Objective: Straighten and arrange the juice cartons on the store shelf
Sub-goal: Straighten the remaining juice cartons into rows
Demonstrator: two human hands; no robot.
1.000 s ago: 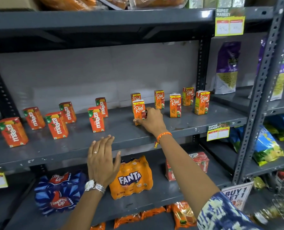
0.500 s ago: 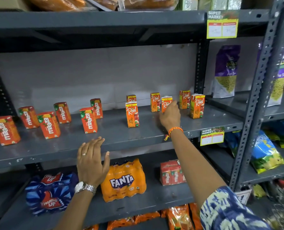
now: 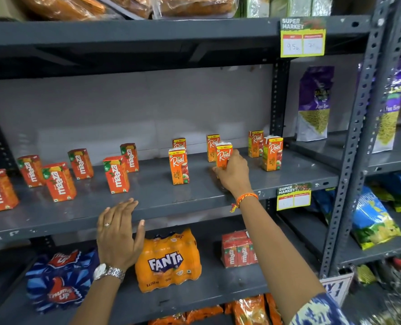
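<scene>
Hands first: your left hand point(image 3: 118, 233) lies flat and released on the front lip of the shelf point(image 3: 148, 207), holding nothing. Your right hand point(image 3: 233, 174) has its grip closed around one Real carton point(image 3: 224, 154), upright, mid-shelf.

Progress, as I judge it: early to middle. Front Real carton point(image 3: 179, 166) stands square, label forward. Three more Real cartons sit further back in a loose stagger, one partly hidden behind the front one, and another, the right front Real carton point(image 3: 272, 153), stands near the upright post. No tidy row yet. Maaza cartons point(image 3: 116, 174) on your left are six, all turned at angles and scattered front to back; none looks straightened. Most of the work is left.

Readable writing: "Real", "APPLE" and a "10/-" flash on cartons; "maaza"; "FANTA" pack point(image 3: 169, 261) and "Thums Up" pack point(image 3: 59, 280) below; "SUPER MARKET" price tags point(image 3: 302, 37), one reading "95".
</scene>
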